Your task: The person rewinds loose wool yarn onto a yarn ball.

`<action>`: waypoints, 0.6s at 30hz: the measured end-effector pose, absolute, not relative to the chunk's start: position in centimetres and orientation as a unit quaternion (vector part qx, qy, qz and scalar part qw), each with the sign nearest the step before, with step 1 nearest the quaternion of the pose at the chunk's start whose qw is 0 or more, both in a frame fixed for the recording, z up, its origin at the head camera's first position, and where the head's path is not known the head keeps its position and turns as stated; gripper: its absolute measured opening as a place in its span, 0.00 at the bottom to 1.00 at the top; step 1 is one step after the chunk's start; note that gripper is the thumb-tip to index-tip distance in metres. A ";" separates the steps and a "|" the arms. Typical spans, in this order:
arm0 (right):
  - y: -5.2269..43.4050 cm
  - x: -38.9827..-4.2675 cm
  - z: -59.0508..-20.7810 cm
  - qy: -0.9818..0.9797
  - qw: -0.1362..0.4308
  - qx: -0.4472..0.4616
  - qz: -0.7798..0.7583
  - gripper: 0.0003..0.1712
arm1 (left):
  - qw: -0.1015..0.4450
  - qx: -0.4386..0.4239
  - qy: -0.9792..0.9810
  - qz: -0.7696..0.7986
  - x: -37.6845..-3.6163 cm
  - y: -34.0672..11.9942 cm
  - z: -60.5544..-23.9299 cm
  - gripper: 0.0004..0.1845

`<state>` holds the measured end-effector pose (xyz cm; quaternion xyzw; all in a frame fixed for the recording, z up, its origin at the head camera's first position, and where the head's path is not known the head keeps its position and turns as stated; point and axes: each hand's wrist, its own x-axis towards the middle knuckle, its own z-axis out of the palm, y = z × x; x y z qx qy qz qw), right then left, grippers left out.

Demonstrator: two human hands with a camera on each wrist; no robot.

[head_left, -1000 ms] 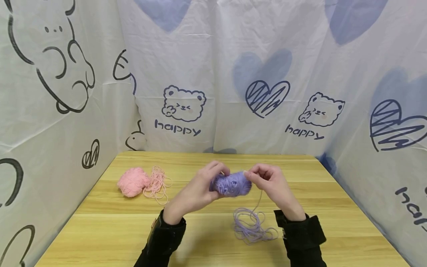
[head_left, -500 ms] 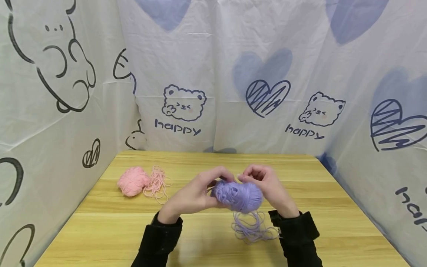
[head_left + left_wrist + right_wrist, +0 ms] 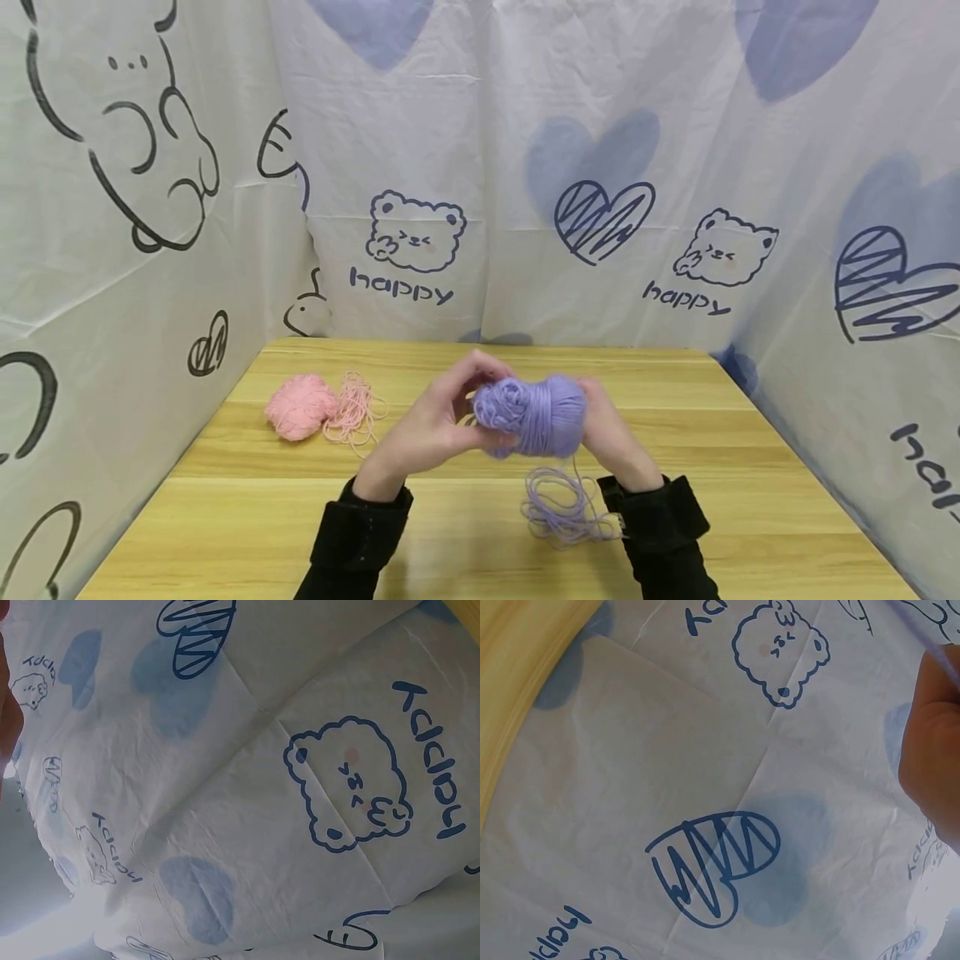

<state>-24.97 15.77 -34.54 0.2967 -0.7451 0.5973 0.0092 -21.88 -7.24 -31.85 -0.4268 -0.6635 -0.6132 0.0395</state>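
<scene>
A ball of purple yarn (image 3: 543,417) is held above the table by my left hand (image 3: 427,429), whose thumb and fingers grip its left end. Right behind the ball's other end is my right hand (image 3: 613,437); the ball hides its fingertips. In the right wrist view, a purple strand (image 3: 922,630) runs to the edge of the right hand (image 3: 934,750). A loose heap of purple yarn (image 3: 558,508) lies on the table below, with one strand rising from it toward the ball. The left wrist view shows only a sliver of the left hand (image 3: 9,724).
A pink yarn ball (image 3: 302,407) with loose pink strands (image 3: 354,412) lies on the left of the wooden table (image 3: 247,517). White printed cloth (image 3: 510,150) hangs along the back and both sides.
The purple ball first dipped and moved right, then rose and turned in the left hand. My right hand, earlier pinching the strand at the ball's right end, has passed behind the ball.
</scene>
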 end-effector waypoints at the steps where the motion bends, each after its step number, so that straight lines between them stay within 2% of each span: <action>1: 15.8 -25.0 -34.6 -0.746 0.013 0.300 0.594 0.12 | 0.041 -0.425 -0.664 -0.614 -21.9 -7.2 -31.9 0.28; 7: 15.8 -25.0 -34.7 -0.752 0.021 0.295 0.589 0.12 | 0.054 -0.410 -0.655 -0.632 -21.9 -7.2 -31.8 0.28; 12: 15.8 -25.0 -34.6 -0.751 -0.010 0.278 0.599 0.15 | 0.059 -0.371 -0.648 -0.663 -21.8 -7.2 -31.5 0.29; 18: 15.9 -25.1 -34.7 -0.733 -0.035 0.296 0.611 0.11 | 0.090 -0.303 -0.650 -0.691 -21.8 -7.0 -31.4 0.29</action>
